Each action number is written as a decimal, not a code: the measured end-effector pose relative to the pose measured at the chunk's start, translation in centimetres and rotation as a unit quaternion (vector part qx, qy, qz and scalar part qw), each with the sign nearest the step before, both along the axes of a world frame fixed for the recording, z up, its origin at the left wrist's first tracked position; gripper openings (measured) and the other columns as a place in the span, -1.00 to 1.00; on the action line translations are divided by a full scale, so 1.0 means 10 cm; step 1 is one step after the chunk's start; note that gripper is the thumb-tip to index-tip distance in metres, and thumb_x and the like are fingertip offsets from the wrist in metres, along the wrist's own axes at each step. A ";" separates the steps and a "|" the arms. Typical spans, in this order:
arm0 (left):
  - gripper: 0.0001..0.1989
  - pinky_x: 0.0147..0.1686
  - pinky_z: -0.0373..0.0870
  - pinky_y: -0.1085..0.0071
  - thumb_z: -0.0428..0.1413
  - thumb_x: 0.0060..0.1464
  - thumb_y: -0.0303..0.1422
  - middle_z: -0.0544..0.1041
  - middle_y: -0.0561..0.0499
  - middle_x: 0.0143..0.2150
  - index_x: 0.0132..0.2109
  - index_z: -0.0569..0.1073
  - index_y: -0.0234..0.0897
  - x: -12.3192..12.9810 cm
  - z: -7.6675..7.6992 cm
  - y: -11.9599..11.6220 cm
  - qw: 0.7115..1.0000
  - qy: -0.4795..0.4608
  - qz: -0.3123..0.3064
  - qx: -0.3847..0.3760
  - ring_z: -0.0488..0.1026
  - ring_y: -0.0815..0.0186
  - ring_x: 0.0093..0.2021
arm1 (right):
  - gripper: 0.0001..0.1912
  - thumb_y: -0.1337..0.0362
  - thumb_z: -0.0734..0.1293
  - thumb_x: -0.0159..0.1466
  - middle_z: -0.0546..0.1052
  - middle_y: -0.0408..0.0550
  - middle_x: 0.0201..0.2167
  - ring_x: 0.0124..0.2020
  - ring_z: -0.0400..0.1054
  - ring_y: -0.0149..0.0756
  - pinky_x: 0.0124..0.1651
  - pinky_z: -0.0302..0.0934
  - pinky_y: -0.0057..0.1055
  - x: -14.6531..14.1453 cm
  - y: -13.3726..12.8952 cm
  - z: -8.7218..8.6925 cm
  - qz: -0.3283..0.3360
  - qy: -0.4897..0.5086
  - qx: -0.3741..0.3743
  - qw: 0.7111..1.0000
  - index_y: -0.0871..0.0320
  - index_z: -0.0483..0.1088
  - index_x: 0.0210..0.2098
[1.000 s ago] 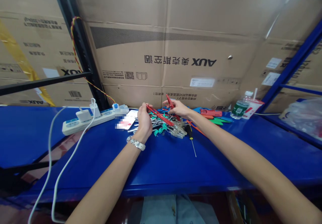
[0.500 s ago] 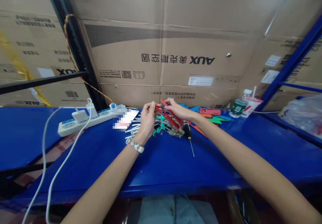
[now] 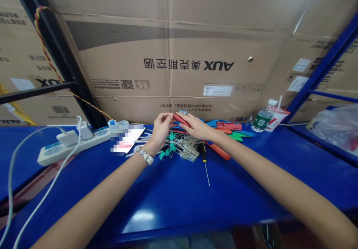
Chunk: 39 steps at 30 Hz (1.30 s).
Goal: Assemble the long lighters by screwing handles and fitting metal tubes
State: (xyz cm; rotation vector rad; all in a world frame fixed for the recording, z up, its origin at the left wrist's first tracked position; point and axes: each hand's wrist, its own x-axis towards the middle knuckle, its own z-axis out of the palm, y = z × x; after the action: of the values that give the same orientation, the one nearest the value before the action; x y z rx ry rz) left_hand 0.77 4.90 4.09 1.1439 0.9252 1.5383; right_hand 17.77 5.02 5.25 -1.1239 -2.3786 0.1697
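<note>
My left hand (image 3: 163, 128) is closed, its fingertips pinching the left end of a red plastic piece (image 3: 181, 120). Over the same piece my right hand (image 3: 197, 125) is also closed, gripping its right part. Below both hands lies a bundle of metal rods and clear-ended wires (image 3: 188, 150) with green ties (image 3: 171, 139). A screwdriver with a black and yellow handle (image 3: 204, 155) rests just right of the bundle. An orange-red piece (image 3: 219, 150) lies beside the screwdriver, partly under my right forearm.
Red, blue and green plastic pieces (image 3: 237, 136) lie behind my right forearm. A bottle (image 3: 261, 120) and a cup (image 3: 278, 119) stand at the back right. On the left are a phone (image 3: 130, 140) and a power strip (image 3: 56, 149) with white cables.
The view has shifted. The red piece has turned from slanting down over the bundle to lying flatter between my hands, with my right hand now covering more of it.
</note>
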 end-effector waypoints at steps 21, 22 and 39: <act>-0.70 0.09 0.41 0.15 0.07 0.20 -0.27 0.54 -0.19 0.03 -0.01 0.53 -0.32 -0.25 -0.04 0.79 0.824 0.549 0.027 0.136 0.49 0.07 0.03 | -0.40 -0.03 0.42 0.26 0.40 0.18 0.03 0.05 0.32 0.02 0.09 0.21 -0.12 0.38 0.68 0.09 -0.090 -0.139 0.076 0.983 0.15 0.38 0.19; -0.70 0.08 0.41 0.16 0.07 0.20 -0.26 0.54 -0.18 0.02 -0.01 0.53 -0.31 -0.23 -0.04 0.77 0.820 0.553 0.027 0.145 0.48 0.07 0.03 | -0.41 0.00 0.43 0.26 0.41 0.17 0.03 0.05 0.33 0.00 0.09 0.21 -0.13 0.43 0.63 0.05 -0.097 -0.127 0.071 0.985 0.15 0.38 0.19; -0.76 0.07 0.33 0.09 0.05 0.23 -0.36 0.50 -0.20 0.01 -0.05 0.56 -0.25 0.36 0.09 0.30 0.720 0.629 -0.037 0.290 0.41 0.00 0.05 | -0.71 0.46 0.22 0.28 0.62 0.00 -0.22 -0.21 0.46 -0.20 -0.07 0.29 -0.25 1.14 -0.12 -0.28 -0.200 0.099 0.031 0.974 0.14 0.51 -0.11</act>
State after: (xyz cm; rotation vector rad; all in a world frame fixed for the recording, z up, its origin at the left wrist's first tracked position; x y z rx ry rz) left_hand 4.32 7.91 5.01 2.8034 1.1884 0.7928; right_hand 29.20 3.86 2.46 -1.4546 -1.9266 0.0633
